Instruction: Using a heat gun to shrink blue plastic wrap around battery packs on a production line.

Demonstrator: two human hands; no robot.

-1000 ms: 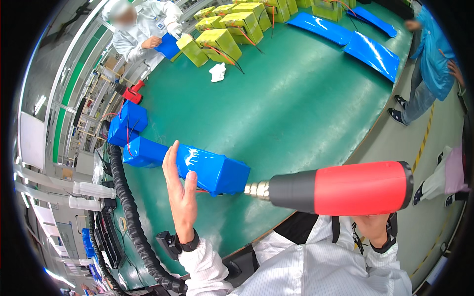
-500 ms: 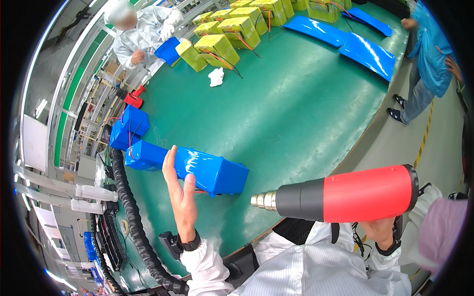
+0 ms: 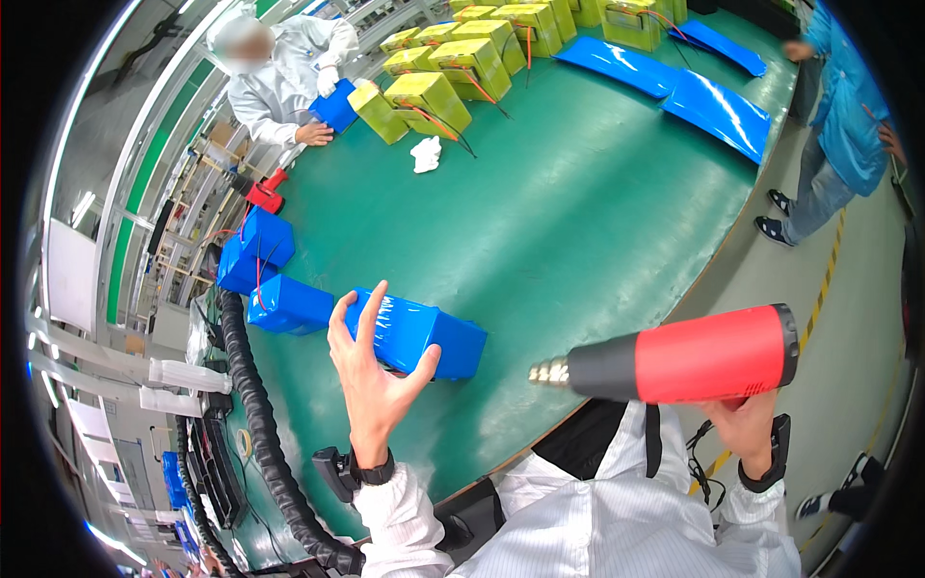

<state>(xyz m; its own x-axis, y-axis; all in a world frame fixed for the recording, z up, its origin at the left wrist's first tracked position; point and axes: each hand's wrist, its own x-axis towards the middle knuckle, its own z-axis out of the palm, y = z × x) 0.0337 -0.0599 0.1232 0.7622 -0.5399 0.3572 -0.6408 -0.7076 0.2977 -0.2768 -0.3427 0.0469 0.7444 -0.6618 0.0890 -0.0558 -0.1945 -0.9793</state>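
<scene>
By the finished blue-wrapped block, the left hand spreads its fingers wide, the right hand holds a heat gun, and yellow blocks beyond lack blue.

Red covers the body of the heat gun at right of centre, with a black collar and a silver nozzle. The block at centre is plain blue, streaked with white glints, like the blue packs at left. Green fills the table. Yellow-green boxes at top centre trail red and black wires; blue sheets sit upper right. The smock, bottom centre, is white with fine grey stripes; the ribbed hose, lower left, is black.
</scene>
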